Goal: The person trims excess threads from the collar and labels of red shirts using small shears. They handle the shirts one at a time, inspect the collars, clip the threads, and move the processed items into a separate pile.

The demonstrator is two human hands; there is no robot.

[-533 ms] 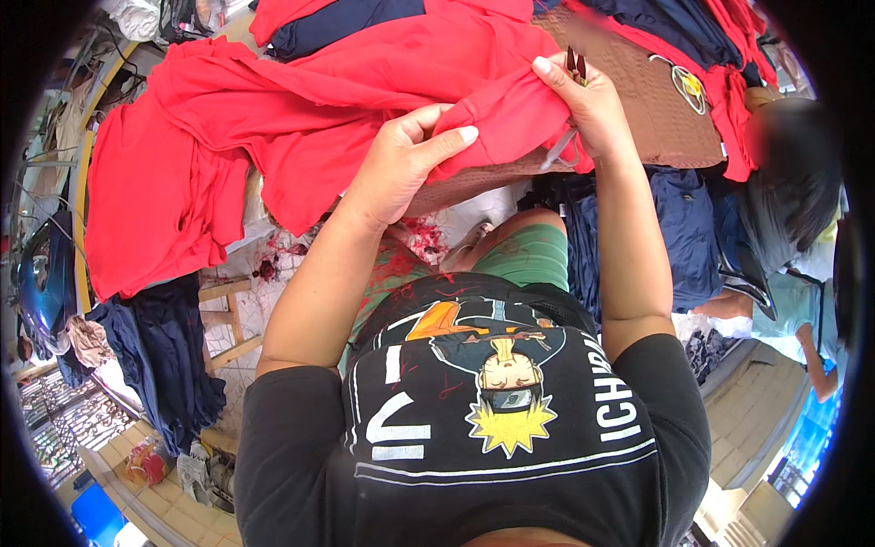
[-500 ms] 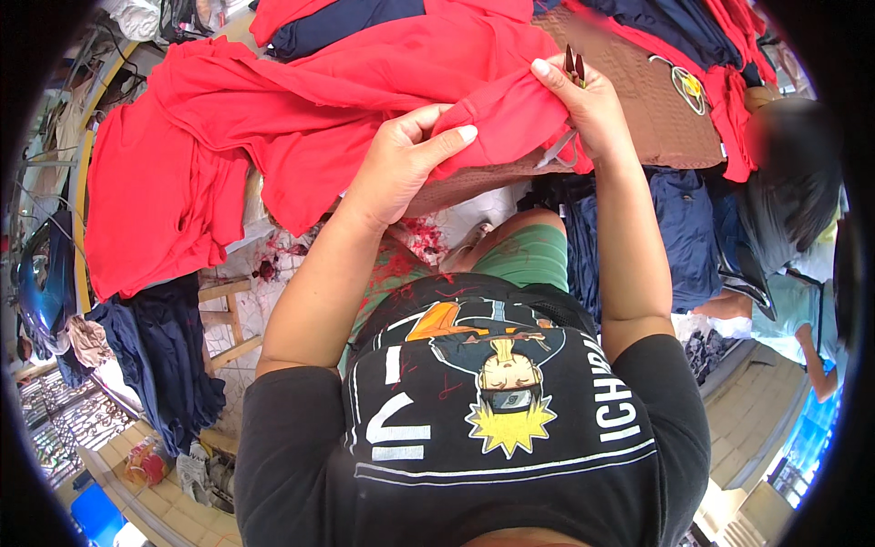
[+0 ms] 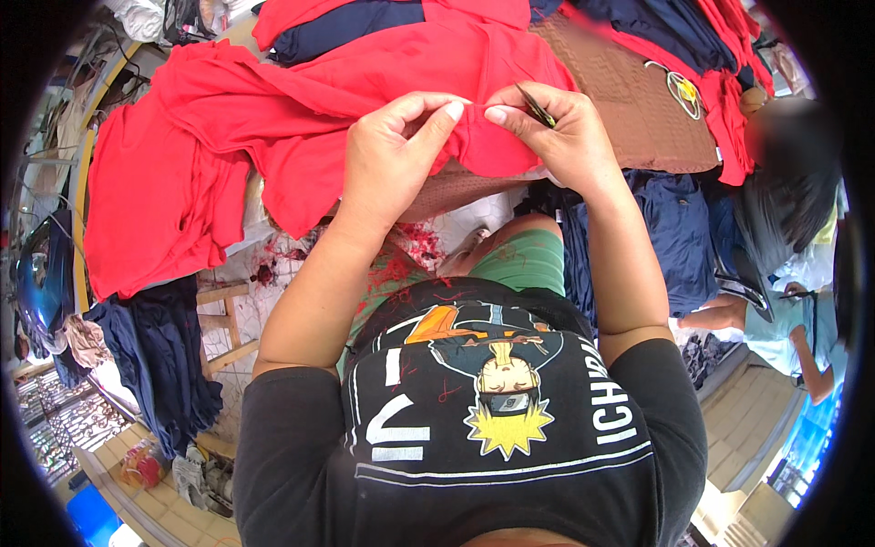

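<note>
A red garment (image 3: 301, 105) lies spread over the brown-covered table in front of me. My left hand (image 3: 390, 150) is closed, thumb and forefinger pinching the red cloth near its front edge. Close beside it, my right hand (image 3: 576, 137) pinches the same cloth between thumb and forefinger. Small thread snips (image 3: 537, 107) are also tucked in my right hand, their pointed blades sticking up past the fingers. Only a short span of cloth separates the two sets of fingertips.
Brown quilted cloth (image 3: 629, 114) covers the table on the right, with a looped pale cord (image 3: 682, 91) on it. Navy garments (image 3: 670, 237) hang below its right side, another person (image 3: 793, 173) beyond. Red thread scraps (image 3: 419, 244) litter the floor. A wooden bench (image 3: 173, 510) stands lower left.
Both hands have come closer together at the cloth edge, the right moving left and slightly down. The snips have tilted leftward, and the grey drawstring by my right hand is no longer visible.
</note>
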